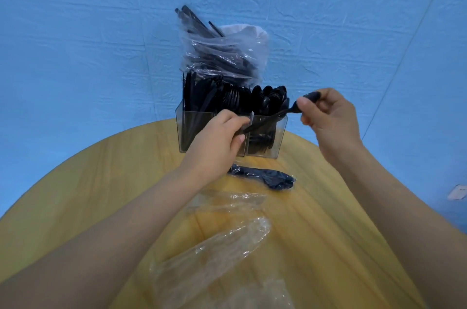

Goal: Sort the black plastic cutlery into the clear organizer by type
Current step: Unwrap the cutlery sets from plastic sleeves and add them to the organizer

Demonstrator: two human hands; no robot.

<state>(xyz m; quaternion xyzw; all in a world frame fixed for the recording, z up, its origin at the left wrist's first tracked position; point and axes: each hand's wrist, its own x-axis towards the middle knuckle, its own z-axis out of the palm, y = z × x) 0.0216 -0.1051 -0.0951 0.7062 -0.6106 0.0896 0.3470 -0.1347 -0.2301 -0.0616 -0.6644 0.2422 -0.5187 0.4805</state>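
Both hands on one black spoon (278,114), held just in front of clear organizer (267,136) at far edge of yellow table (75,195). Right hand (328,116) pinches bowl end; left hand (222,136) pinches handle end. Organizer: knives left, forks mid, spoons in right compartment. Wrapped cutlery piece (262,177) lies near side of organizer; empty wrappers (214,245) nearer; bag of cutlery (222,56) behind. Step, prob: spoon unwrapped, ready to slot. Next: lift, drop handle-down into right compartment w/ spoons.
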